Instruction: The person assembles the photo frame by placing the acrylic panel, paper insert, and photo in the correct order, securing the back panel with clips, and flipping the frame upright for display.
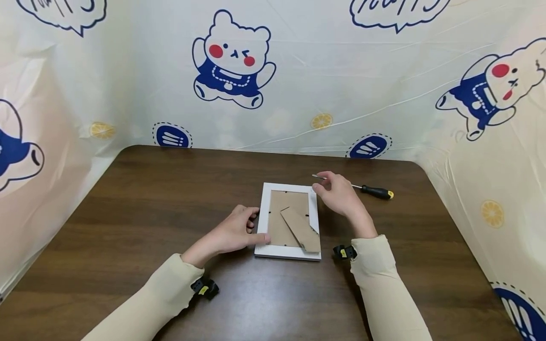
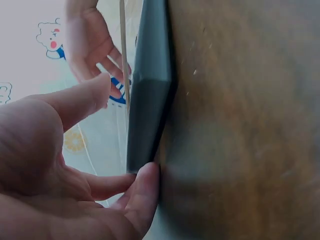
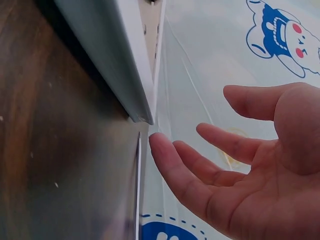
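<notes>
Steadying a white picture frame [image 1: 288, 254] that lies face down near the middle of the dark wooden table [image 1: 128, 227], you keep your left hand [image 1: 232, 233] at its left edge, thumb laid along the white border and fingers loosely curled against the rim. The left wrist view shows a fingertip [image 2: 146, 182] touching the frame's lower corner, the thumb raised just above it. Your right hand [image 1: 339, 193] hovers over the frame's upper right corner, fingers relaxed and slightly bent, gripping nothing; the right wrist view shows them spread and open, just off the frame's corner. The frame's brown backing board [image 1: 279, 222] faces up, its cardboard stand flap [image 1: 300, 229] lying across the lower right part. A screwdriver [image 1: 375, 191] with a black and yellow handle rests on the table just beyond your right hand, well apart from the frame. A cream curtain [image 1: 324, 80] printed with cartoon bears surrounds the table on three sides.
</notes>
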Demonstrator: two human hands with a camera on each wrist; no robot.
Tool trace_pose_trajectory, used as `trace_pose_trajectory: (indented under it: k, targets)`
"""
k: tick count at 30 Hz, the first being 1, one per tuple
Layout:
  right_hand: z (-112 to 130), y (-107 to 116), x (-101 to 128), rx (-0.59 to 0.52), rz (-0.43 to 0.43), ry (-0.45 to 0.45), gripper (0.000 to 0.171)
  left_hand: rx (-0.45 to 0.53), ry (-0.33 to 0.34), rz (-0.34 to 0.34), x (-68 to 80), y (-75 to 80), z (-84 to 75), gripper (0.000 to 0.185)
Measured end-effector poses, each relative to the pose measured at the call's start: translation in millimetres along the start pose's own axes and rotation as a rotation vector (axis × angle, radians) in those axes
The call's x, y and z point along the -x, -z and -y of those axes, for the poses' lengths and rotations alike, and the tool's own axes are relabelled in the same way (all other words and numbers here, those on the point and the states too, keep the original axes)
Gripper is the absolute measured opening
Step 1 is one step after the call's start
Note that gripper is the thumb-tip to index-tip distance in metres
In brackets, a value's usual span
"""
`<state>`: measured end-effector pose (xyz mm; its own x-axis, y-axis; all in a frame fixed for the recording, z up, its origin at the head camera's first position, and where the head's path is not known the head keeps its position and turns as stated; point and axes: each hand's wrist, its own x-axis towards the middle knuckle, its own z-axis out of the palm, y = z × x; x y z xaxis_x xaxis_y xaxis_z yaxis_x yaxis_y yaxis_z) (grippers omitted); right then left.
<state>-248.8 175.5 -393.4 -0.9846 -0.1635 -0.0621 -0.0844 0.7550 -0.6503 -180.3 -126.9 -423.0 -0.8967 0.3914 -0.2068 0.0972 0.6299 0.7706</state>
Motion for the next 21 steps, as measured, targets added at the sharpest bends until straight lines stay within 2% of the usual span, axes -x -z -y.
trace_pose_trajectory:
  k: [4,8,21]
  targets:
    - [0.9,-4.4,-0.7,0.003,0.018,0.002,0.051,-0.023,0.026,-0.002,6.3,-4.2,-2.9,0.103]
    - [2.0,-10.0,-1.3,-0.008,0.049,-0.002,0.052,-0.067,0.023,-0.017,10.3,-8.2,-4.7,0.109]
    - [3.6,-17.4,-2.2,-0.011,0.069,-0.018,0.051,-0.104,-0.005,-0.027,11.3,-14.0,-3.2,0.105]
